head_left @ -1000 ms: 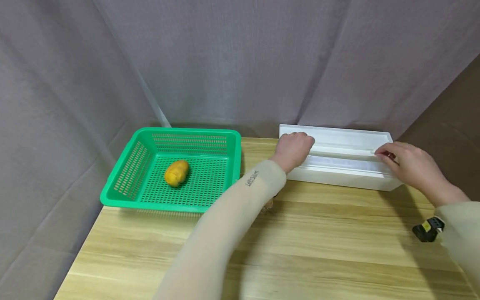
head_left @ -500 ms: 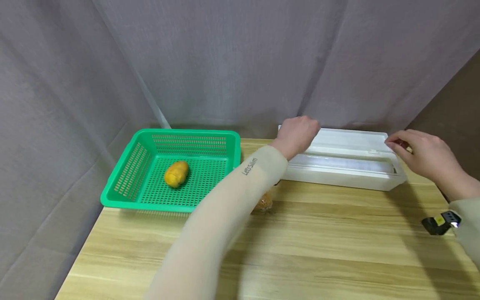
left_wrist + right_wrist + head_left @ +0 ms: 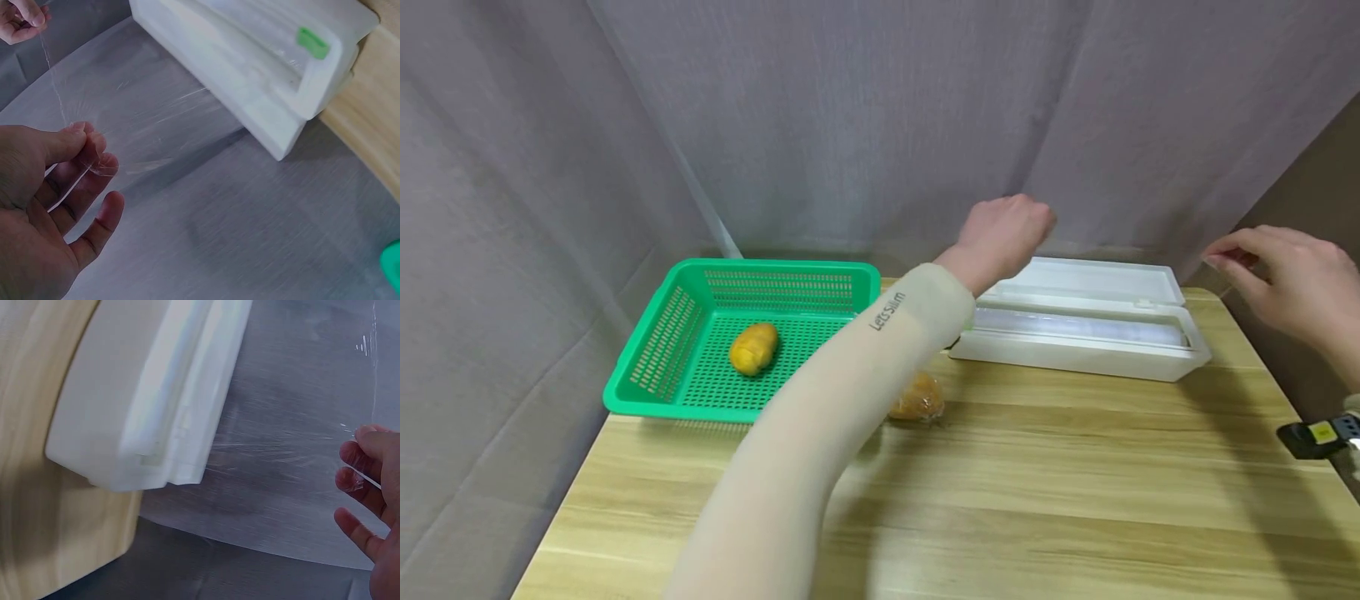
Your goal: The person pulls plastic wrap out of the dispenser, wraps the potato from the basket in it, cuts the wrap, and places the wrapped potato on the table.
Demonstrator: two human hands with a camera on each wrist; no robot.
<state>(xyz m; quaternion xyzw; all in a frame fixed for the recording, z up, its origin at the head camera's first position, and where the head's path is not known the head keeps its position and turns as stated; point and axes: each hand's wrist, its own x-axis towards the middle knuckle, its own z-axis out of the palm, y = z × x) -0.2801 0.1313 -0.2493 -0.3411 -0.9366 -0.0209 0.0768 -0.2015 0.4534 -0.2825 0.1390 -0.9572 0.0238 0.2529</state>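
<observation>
My left hand (image 3: 1003,233) is raised above the left part of a white cling film dispenser (image 3: 1075,360). Thumb and forefinger pinch the edge of clear cling film (image 3: 147,106), seen in the left wrist view. Beyond the dispenser's right end, my right hand (image 3: 1300,275) pinches the same edge; the right wrist view shows the film (image 3: 281,444) stretched and wrinkled near those fingertips. The dispenser's lid (image 3: 1097,282) stands raised at the back, and the film roll (image 3: 1082,327) lies inside. In the head view the sheet is too clear to make out.
A green plastic basket (image 3: 617,392) at the left holds a yellow, oval, lumpy fruit or vegetable (image 3: 753,348). An orange-brown thing in clear wrap (image 3: 921,400) lies on the wooden table (image 3: 1037,483), partly hidden by my left sleeve. Grey curtain (image 3: 850,125) hangs behind.
Both hands have risen up and away from the dispenser, to the right, the right hand farther. The roll and more of the wrapped thing have come into sight. The basket stays put.
</observation>
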